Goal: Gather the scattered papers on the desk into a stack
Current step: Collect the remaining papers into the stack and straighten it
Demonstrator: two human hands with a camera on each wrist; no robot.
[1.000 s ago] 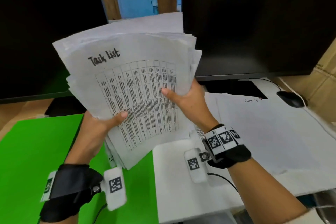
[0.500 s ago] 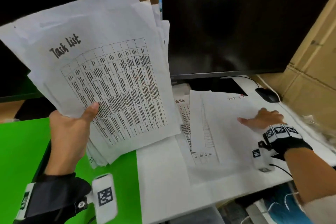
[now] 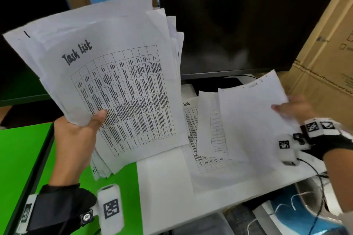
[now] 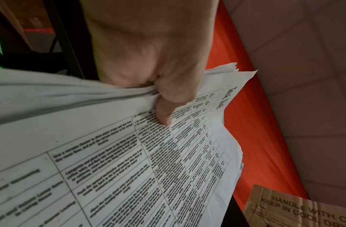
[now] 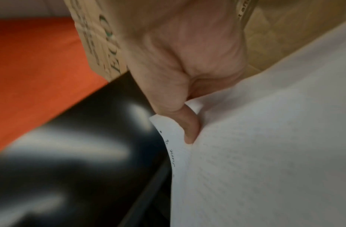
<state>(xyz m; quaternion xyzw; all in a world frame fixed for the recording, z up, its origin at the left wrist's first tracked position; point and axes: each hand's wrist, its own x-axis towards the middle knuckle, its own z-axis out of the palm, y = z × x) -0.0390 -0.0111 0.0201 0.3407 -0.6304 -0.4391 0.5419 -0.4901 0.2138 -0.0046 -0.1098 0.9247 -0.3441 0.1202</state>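
My left hand (image 3: 76, 139) clamps the Task List stack (image 3: 114, 91) upright (frees the desk); right hand (image 3: 294, 108) pinches a loose sheet (image 3: 252, 120) to add.

A dark monitor (image 3: 238, 23) stands at the back; a cardboard box (image 3: 328, 59) leans right of it, a green mat (image 3: 17, 158) lies left of it.
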